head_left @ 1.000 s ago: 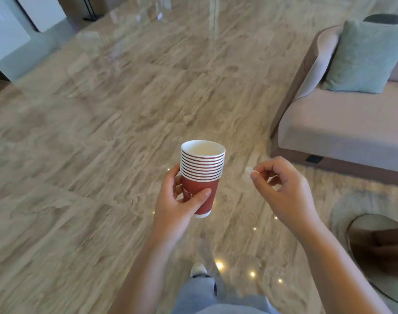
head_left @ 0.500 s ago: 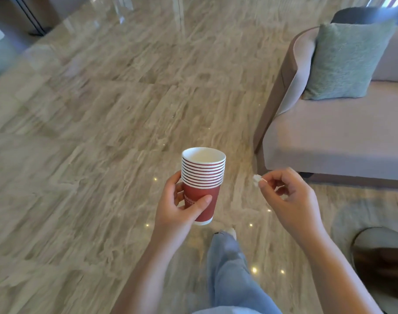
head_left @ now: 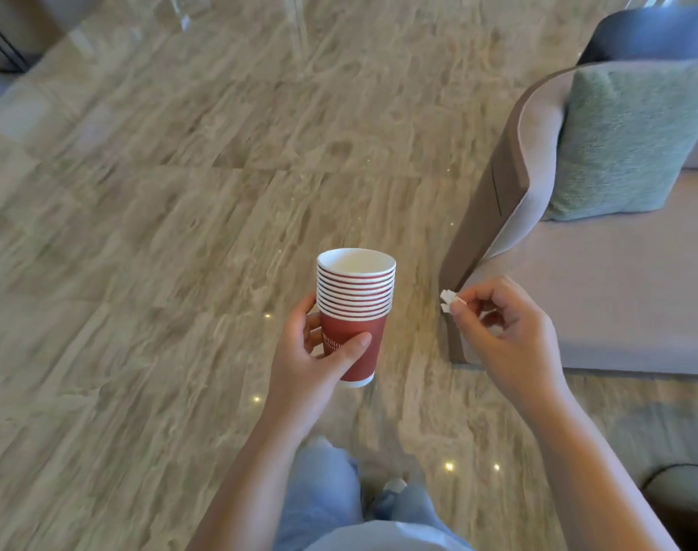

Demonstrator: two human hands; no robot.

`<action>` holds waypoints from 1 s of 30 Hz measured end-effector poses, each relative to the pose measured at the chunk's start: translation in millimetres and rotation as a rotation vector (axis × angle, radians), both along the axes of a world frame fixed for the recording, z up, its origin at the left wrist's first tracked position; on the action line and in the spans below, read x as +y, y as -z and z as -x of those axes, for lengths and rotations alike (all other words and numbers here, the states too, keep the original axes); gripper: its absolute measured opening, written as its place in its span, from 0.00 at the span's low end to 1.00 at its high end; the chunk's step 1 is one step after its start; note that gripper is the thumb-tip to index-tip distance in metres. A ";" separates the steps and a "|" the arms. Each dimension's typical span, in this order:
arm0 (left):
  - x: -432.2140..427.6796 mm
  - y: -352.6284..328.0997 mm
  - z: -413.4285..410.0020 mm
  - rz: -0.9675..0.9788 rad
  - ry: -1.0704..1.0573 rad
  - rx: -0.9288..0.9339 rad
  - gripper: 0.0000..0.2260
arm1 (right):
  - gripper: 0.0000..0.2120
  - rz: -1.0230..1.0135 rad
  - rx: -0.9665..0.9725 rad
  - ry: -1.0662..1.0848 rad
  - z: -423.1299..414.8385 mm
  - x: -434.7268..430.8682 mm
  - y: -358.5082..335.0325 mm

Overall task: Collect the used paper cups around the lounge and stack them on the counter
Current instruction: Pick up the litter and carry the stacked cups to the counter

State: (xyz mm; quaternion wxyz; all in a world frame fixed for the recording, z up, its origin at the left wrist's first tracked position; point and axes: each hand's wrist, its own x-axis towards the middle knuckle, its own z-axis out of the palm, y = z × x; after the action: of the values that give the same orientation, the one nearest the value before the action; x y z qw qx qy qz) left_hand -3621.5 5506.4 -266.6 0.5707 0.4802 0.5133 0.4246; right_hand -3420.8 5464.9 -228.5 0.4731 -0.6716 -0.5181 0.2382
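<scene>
Nearest to us, at the bottom of the view, are our jeans (head_left: 323, 491) and the toe of one shoe (head_left: 395, 486), with both forearms reaching out above them.

Our left hand (head_left: 315, 363) holds the stack of cups (head_left: 353, 312) upright at about waist height. The thumb lies across the front of the red outer cup and the fingers curl round its far side, low on the cup and under the band of rims. We count around ten white rims nested one inside the other, and the top cup looks empty.

Our right hand (head_left: 506, 332) is raised just beside the stack but not touching it. Its fingers are curled in, and thumb and forefinger pinch a small scrap of white paper (head_left: 447, 300).

By our judgement the collecting is well along, since so many cups are already nested. What is left is to carry them over and set them down. The table they are meant for is not in view, so that step is not yet done.

Beyond the hands the glossy stone floor (head_left: 140, 232) runs out ahead, with no loose cup on it that we can see. To the right stands the sofa (head_left: 598, 292), a green cushion (head_left: 625, 141) propped at its arm. Its seat shows no cup either. We cannot tell whether more wait elsewhere.
</scene>
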 end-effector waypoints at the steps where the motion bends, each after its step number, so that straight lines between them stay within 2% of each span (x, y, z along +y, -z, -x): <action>1: 18.6 2.6 -1.7 0.007 0.003 0.006 0.31 | 0.07 0.011 0.007 0.006 -1.7 18.9 2.9; 7: 163.9 9.2 -2.5 -0.011 -0.003 0.018 0.29 | 0.05 0.013 0.057 0.045 2.9 165.1 9.6; 13: 323.8 -9.9 4.7 -0.078 0.071 0.070 0.30 | 0.13 -0.106 -0.055 0.023 20.4 331.9 -27.0; 18: 426.7 -16.7 -9.7 -0.083 0.083 0.067 0.27 | 0.09 -0.114 -0.067 0.016 15.0 427.6 -31.6; 25: 540.0 -2.3 -70.8 -0.057 0.135 0.053 0.26 | 0.05 -0.014 -0.017 0.133 -46.4 527.7 -5.4; 30: 639.8 -4.9 -142.2 -0.069 0.208 0.052 0.25 | 0.04 -0.029 0.022 0.233 -122.6 612.1 1.2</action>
State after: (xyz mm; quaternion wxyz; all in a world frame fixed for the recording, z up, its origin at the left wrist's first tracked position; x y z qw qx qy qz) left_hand -3479.3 6146.2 -261.7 0.5811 0.5611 0.4605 0.3680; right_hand -3298.2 6076.9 -229.7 0.5130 -0.7176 -0.4347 0.1814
